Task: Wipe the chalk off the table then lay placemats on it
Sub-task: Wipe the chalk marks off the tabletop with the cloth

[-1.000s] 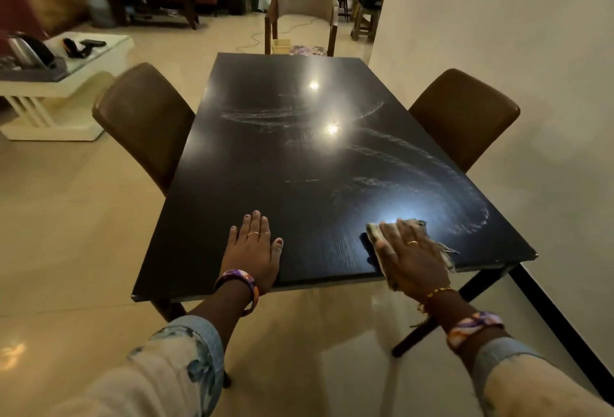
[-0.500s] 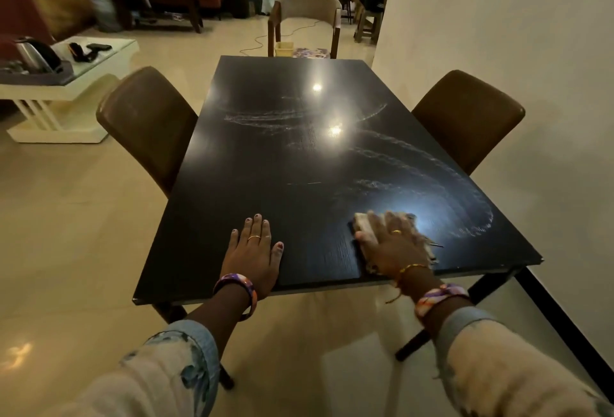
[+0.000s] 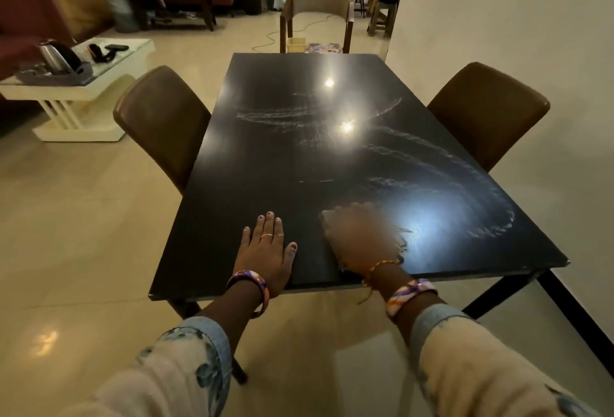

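Note:
A long black table (image 3: 265, 157) stretches away from me, streaked with curved white chalk marks (image 3: 465, 180) across its middle and right side. My left hand (image 3: 267, 252) lies flat with straight fingers on the near edge of the table. Beside it, my right hand (image 3: 360, 237) presses flat on a pale cloth (image 3: 327, 215), motion-blurred; only the cloth's left corner and some frayed threads at the right show. A patterned mat (image 3: 324, 47) lies on the seat of the far chair.
Brown chairs stand at the table's left (image 3: 162, 121) and right (image 3: 486, 111); a beige chair (image 3: 319, 6) stands at the far end. A wall (image 3: 518, 34) runs close along the right. A white side table (image 3: 83, 84) with a kettle stands at left.
My right hand has slid the cloth leftward along the near edge of the table, toward my left hand. The left hand has stayed flat in place.

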